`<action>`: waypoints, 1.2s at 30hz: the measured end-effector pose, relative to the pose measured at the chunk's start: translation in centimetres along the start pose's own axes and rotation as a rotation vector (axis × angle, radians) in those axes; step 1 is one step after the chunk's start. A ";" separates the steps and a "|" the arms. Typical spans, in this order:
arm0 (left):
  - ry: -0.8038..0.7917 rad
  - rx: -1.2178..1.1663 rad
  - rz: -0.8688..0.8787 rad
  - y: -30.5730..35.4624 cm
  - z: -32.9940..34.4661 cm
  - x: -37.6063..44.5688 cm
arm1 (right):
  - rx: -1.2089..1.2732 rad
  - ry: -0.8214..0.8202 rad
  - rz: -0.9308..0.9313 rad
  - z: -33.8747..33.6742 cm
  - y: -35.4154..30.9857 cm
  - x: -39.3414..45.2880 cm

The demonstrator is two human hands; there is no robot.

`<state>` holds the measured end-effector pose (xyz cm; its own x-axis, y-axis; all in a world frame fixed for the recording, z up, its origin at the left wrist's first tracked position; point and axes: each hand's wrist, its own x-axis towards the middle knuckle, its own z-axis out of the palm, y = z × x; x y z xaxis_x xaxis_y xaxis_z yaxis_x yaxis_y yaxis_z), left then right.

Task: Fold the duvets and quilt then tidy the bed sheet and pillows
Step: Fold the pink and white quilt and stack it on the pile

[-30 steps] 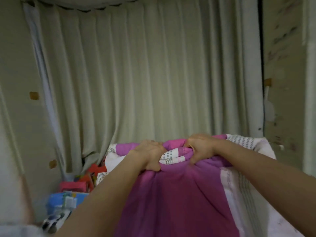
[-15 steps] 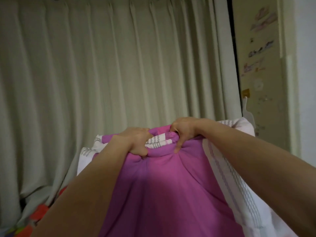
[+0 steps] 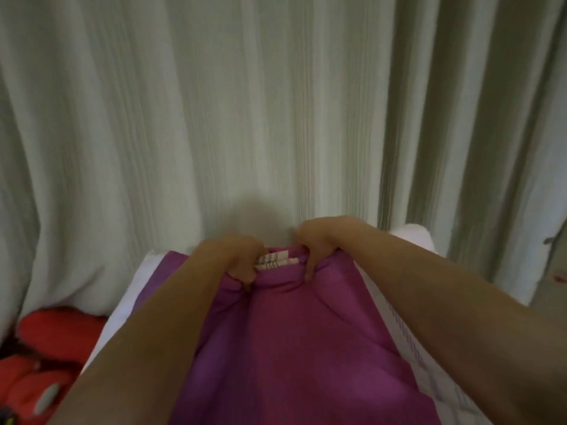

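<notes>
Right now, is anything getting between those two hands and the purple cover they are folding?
Nothing visible does. The left hand and the right hand both already grip the top edge of the purple duvet, fingers curled into the fabric. Only the pale curtain hangs behind it, and red things lie off to the left.

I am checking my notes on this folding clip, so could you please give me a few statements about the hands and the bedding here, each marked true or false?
1. Both hands grip the purple duvet at its top edge. True: the left hand and the right hand both curl round it.
2. The hands are spread far apart at opposite corners. False: they hold the edge close together.
3. A pale curtain hangs behind the duvet. True.
4. The duvet is plain purple all over. False: white patterned fabric shows between the hands.
5. Blue items lie at lower left. False: the red items lie there.
</notes>
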<state>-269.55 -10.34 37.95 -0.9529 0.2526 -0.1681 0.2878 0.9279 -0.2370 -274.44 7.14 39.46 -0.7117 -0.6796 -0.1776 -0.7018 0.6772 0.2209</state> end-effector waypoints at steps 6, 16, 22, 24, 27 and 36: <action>0.157 0.033 -0.231 -0.3 9.2 7.0 | -0.011 0.258 0.169 9.9 0.9 7.0; 0.040 -0.430 -0.227 2.6 16.1 6.3 | 0.311 0.221 0.554 19.5 1.7 2.0; -0.057 -0.677 -0.244 6.2 16.5 8.7 | 0.699 0.265 0.924 22.0 0.8 0.4; -0.019 -0.646 -0.279 6.9 17.1 8.5 | 0.737 0.169 0.984 22.7 1.5 -0.9; 0.027 -0.603 -0.227 7.4 16.5 8.9 | 0.954 0.101 1.060 23.7 2.5 -2.0; 0.261 -0.452 -0.213 12.1 17.0 12.9 | 1.168 0.421 1.078 27.1 2.1 -2.6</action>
<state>-276.69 -0.50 16.64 -0.9941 0.0527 0.0946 0.0711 0.9766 0.2030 -274.89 18.02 14.44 -0.9364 0.3260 -0.1301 0.3021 0.5596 -0.7717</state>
